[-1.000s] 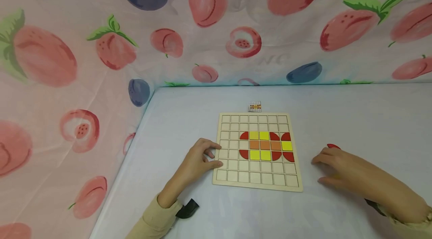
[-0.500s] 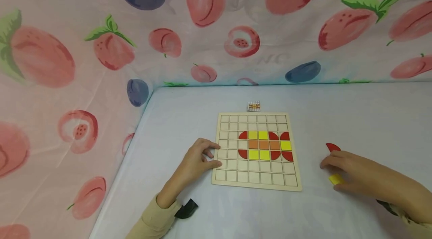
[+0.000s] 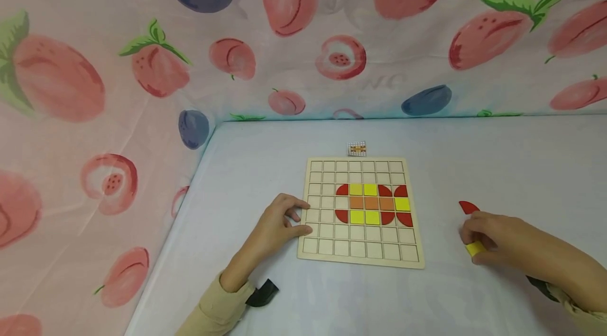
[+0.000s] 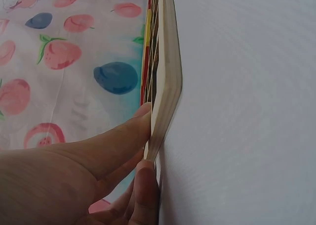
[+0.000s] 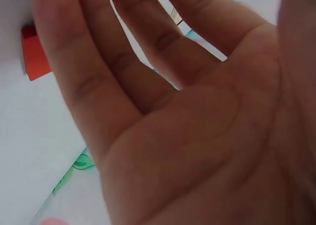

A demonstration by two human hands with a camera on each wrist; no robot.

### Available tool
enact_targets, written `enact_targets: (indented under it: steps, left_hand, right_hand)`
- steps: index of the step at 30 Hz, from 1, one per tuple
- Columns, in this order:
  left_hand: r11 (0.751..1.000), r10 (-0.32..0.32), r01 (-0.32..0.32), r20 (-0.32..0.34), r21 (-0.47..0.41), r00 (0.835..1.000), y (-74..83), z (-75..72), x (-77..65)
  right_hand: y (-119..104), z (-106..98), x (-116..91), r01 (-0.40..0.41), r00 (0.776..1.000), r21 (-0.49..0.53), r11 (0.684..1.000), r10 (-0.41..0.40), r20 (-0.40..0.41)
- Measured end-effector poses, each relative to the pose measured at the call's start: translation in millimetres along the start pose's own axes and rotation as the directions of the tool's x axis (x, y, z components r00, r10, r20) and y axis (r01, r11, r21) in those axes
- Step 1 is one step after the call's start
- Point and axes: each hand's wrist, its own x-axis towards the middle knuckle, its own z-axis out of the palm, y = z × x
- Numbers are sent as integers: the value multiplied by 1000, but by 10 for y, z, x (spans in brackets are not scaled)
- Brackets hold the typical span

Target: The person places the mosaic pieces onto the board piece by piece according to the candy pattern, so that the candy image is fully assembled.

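A pale wooden grid board lies flat on the table, with red quarter-round, yellow and orange square tiles set in its cells. At its left edge, my left hand holds the rim with thumb and fingertips; the left wrist view shows the thumb and a finger close on the board's edge. To the right of the board, my right hand pinches a yellow square tile between thumb and fingers. Just beyond those fingers lies a red quarter-round tile, partly seen as a red corner in the right wrist view.
A small printed pattern card lies behind the board's far edge. The white table meets a fruit-printed cloth at the back and left. A dark object sits at the left cuff.
My right hand has drawn back to the right, uncovering the red tile, and its fingers have closed on the yellow tile. The left hand stays at the board's edge.
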Motion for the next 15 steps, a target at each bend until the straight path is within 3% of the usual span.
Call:
enact_targets:
  steps: [5,15]
  left_hand:
    - [1000,-3,3,2,-2,1000,10,-2,-8]
    - [1000,-7,7,4,0,1000,19,-7,-3]
  right_hand:
    - [13,-3,-7,33,999,26,999,-32,-19]
    - [-4,-8,23,59,996,-33,998,-61,-58]
